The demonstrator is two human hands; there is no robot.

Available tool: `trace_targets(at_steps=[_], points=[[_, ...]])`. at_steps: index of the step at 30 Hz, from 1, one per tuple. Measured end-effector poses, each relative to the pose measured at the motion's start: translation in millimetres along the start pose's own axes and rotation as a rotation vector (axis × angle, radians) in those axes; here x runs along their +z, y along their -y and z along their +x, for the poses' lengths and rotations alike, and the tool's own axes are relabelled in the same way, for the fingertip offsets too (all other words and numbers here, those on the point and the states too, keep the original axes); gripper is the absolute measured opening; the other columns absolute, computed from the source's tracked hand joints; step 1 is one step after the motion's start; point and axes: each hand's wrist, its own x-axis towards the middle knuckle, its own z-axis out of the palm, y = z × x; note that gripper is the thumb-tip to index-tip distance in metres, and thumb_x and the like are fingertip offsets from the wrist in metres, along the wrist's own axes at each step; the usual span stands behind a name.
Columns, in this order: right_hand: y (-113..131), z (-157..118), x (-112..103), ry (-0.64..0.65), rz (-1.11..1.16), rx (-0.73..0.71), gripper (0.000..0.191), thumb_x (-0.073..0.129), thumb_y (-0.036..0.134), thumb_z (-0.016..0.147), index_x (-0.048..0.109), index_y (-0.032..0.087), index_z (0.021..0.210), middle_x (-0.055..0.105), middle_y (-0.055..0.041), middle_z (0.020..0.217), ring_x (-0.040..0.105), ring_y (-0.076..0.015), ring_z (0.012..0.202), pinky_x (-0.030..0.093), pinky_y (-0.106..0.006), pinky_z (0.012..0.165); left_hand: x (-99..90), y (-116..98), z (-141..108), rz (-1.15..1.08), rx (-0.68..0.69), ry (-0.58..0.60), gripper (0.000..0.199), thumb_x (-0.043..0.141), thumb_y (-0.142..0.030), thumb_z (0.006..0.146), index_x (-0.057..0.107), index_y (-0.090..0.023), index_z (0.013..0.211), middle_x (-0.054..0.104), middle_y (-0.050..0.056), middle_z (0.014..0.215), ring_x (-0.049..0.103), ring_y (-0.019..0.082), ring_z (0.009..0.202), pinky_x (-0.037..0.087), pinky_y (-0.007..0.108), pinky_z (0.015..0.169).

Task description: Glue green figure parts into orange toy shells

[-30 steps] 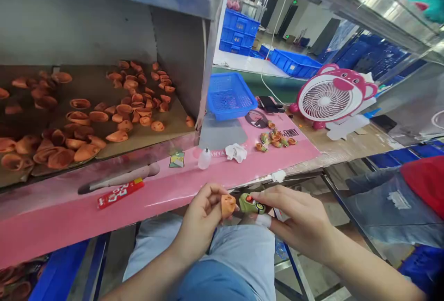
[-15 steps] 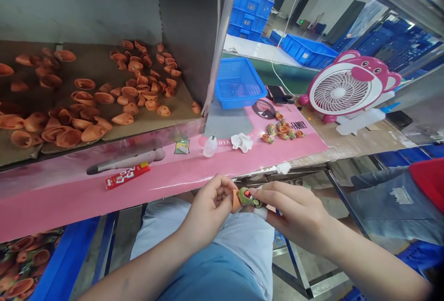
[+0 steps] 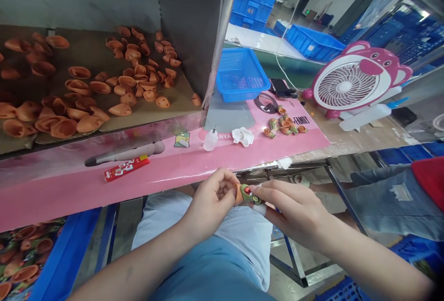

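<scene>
Between my two hands, just off the table's front edge and above my lap, is a small painted figure part (image 3: 247, 194), orange at its left end and green with red and a yellow-ringed eye at its right. My left hand (image 3: 214, 204) pinches the orange end between thumb and fingers. On the green end, my right hand (image 3: 294, 208) presses its fingers from above and its thumb from below; a white wrap covers a fingertip. Similar green-and-orange pieces (image 3: 285, 125) lie grouped on the pink mat (image 3: 173, 171). Plain orange hollow shells (image 3: 126, 81) lie on cardboard inside the metal booth.
On the mat are a small needle-tipped bottle (image 3: 210, 139), crumpled tissue (image 3: 243, 137) and a red packet (image 3: 126, 168). Behind stand a blue basket (image 3: 241, 74), a phone (image 3: 280, 88) and a pink fan (image 3: 357, 79). A blue crate (image 3: 69, 254) holds pieces at lower left. Another person's leg (image 3: 391, 199) is at right.
The view has tipped slightly, so the table and booth sit a little higher in it. Both hands keep hold of the figure part, with hardly any shift of the fingers.
</scene>
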Motion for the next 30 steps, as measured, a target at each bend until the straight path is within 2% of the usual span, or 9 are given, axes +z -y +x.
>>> trace_targets(at_steps=[8, 18, 22, 26, 30], points=[[2, -6, 4, -0.089, 0.071, 0.021, 0.027, 0.045, 0.004, 0.077, 0.051, 0.015, 0.101, 0.063, -0.0054, 0.085, 0.061, -0.0116, 0.076, 0.050, -0.020, 0.065, 2.5, 2, -2, -0.003, -0.014, -0.012, 0.004, 0.046, -0.014, 0.073, 0.047, -0.017, 0.076, 0.051, -0.003, 0.065, 0.048, 0.009, 0.059, 0.037, 0.021, 0.053], [4, -16, 10, -0.109, 0.170, 0.064, 0.030, 0.049, 0.003, 0.075, 0.052, 0.016, 0.101, 0.064, -0.0044, 0.086, 0.061, -0.0112, 0.076, 0.050, -0.020, 0.064, 3.9, 2, -3, 0.010, -0.020, 0.040, 0.007, 0.044, -0.011, 0.075, 0.046, -0.017, 0.074, 0.052, -0.003, 0.063, 0.047, 0.009, 0.058, 0.037, 0.022, 0.054], [3, -14, 6, -0.114, 0.165, 0.075, 0.033, 0.050, 0.003, 0.076, 0.051, 0.016, 0.106, 0.064, -0.0049, 0.088, 0.061, -0.0112, 0.078, 0.050, -0.019, 0.066, 2.1, 1, -7, -0.014, 0.043, 0.079, 0.006, 0.043, -0.015, 0.080, 0.046, -0.019, 0.084, 0.050, -0.003, 0.066, 0.047, 0.011, 0.062, 0.037, 0.023, 0.058], [3, -11, 2, -0.169, 0.154, 0.068, 0.034, 0.051, 0.004, 0.075, 0.052, 0.016, 0.106, 0.064, -0.0047, 0.087, 0.061, -0.0118, 0.077, 0.052, -0.020, 0.066, 1.4, -1, -12, -0.130, 0.059, 0.097, 0.016, 0.038, -0.025, 0.086, 0.040, -0.020, 0.101, 0.050, -0.003, 0.070, 0.050, 0.012, 0.068, 0.039, 0.025, 0.063], [6, -10, 3, -0.175, 0.147, 0.029, 0.033, 0.052, 0.003, 0.074, 0.053, 0.013, 0.105, 0.064, -0.0065, 0.088, 0.062, -0.0130, 0.078, 0.051, -0.021, 0.066, 5.7, 0, -16, -0.107, 0.006, 0.133, 0.028, 0.028, -0.037, 0.089, 0.045, -0.017, 0.079, 0.051, -0.001, 0.065, 0.048, 0.011, 0.058, 0.039, 0.026, 0.056]])
